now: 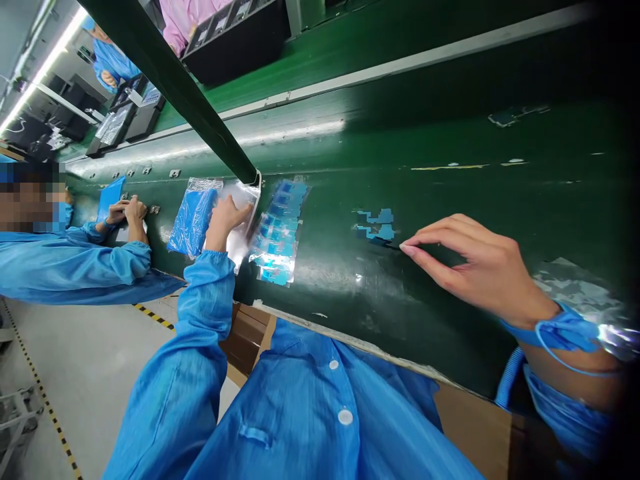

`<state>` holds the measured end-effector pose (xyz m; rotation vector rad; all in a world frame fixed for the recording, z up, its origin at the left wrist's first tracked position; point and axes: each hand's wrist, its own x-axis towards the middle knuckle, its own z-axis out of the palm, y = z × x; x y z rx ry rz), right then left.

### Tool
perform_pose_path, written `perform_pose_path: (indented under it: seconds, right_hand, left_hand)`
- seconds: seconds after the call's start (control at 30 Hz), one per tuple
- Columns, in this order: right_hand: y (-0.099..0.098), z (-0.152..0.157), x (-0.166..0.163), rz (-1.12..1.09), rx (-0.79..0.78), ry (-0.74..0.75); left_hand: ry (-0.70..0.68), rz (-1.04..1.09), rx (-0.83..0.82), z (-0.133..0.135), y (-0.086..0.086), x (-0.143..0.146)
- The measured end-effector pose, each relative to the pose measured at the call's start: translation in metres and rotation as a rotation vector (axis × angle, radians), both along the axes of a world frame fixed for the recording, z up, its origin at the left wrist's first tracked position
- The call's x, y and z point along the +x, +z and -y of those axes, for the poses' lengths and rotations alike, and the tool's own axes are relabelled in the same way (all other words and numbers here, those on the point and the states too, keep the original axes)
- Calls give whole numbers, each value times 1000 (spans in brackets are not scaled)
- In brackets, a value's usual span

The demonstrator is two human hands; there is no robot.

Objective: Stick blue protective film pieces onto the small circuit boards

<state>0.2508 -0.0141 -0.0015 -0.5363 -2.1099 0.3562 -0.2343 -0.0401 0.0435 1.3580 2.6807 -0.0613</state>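
Note:
My right hand (470, 260) hovers low over the green bench with thumb and forefinger pinched together. A thin dark film piece (384, 243) reaches from its fingertips. Just beyond lie small light-blue film pieces (383, 223) with stepped outlines. My left hand (225, 222) rests on a shiny silver sheet (239, 248), thumb and forefinger apart; the other fingers are partly hidden. Left of it is a clear plastic bag with blue contents (190, 220). To its right runs a row of clear-backed blue film strips (279, 233).
A dark green post (200, 110) slants down to the bench near my left hand. At left, a co-worker's hands (131, 210) are near a blue sheet (111, 195). A patterned clear sheet (575, 283) lies beside my right wrist. Black trays (235, 47) stand across the bench.

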Motion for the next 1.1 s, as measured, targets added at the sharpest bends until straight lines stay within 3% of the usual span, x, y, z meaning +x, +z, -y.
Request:
perform_pose_path:
  seconds: [0.2, 0.5, 0.83, 1.1]
  right_hand:
    - [-2, 1, -1, 23, 28, 3]
    - [-1, 1, 1, 41, 43, -1]
    - [2, 5, 0, 58, 44, 16]
    - [0, 4, 0, 59, 46, 17]
  left_hand:
    - [-5, -25, -46, -21, 10, -7]
    - [-71, -33, -78, -27, 10, 8]
    - [-81, -58, -112, -27, 10, 9]
    - [-45, -51, -148, -44, 20, -2]
